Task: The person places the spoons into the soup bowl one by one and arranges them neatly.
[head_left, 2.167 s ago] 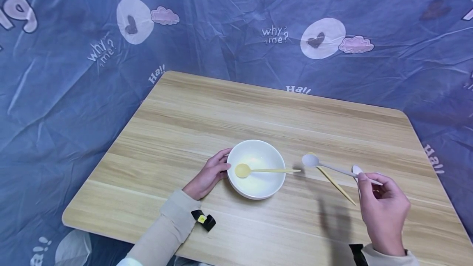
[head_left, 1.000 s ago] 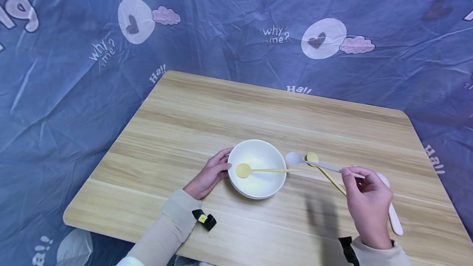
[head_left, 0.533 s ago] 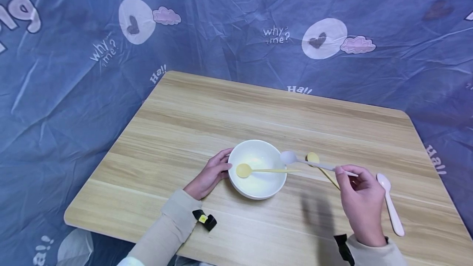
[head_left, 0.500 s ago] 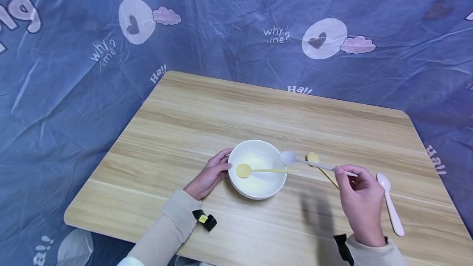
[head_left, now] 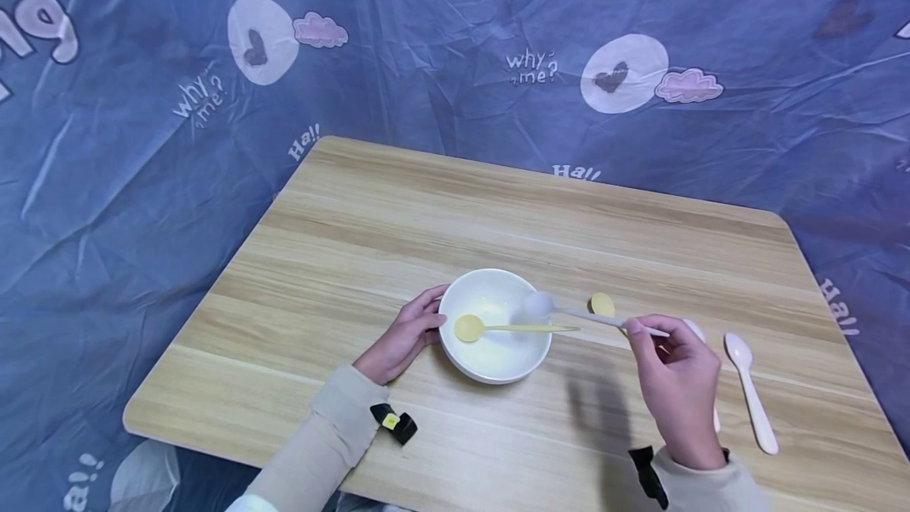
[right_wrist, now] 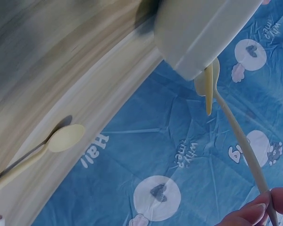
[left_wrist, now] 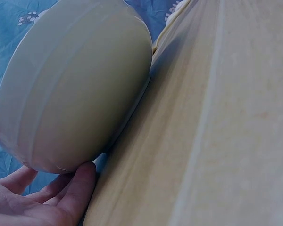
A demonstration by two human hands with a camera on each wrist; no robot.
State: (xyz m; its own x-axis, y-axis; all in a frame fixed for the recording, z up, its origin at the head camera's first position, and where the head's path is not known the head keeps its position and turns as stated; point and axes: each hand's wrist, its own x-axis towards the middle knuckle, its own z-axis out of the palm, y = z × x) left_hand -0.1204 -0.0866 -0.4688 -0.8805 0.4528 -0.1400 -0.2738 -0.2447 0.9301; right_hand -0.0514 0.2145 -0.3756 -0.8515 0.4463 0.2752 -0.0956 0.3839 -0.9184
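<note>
My left hand (head_left: 401,338) holds the left side of a white bowl (head_left: 490,288), thumb at the rim. In the left wrist view, its fingers (left_wrist: 78,193) bend against the bowl's lower wall. A yellow spoon (head_left: 468,328) lies across the bowl, its handle sticking out past the right rim. To the right, my right hand (head_left: 678,378) pinches a long white spoon (head_left: 538,304) near the handle's end; the spoon's head overlaps the bowl's inner right side. Seen from the right wrist, the held spoon (right_wrist: 243,136) slants up to the bowl's rim, beside the yellow handle.
Another yellow spoon (head_left: 602,304) lies on the wooden table (head_left: 341,204), its handle mostly hidden by my right hand. Farther right lies a white spoon (head_left: 752,393), and one more white spoon (head_left: 693,328) shows partly behind the hand. A blue printed cloth (head_left: 441,62) hangs behind the table.
My right hand has moved left with the white spoon, bringing its head from right of the bowl to over the right rim. The white spoons behind the hand have come into view. The left hand stays put.
</note>
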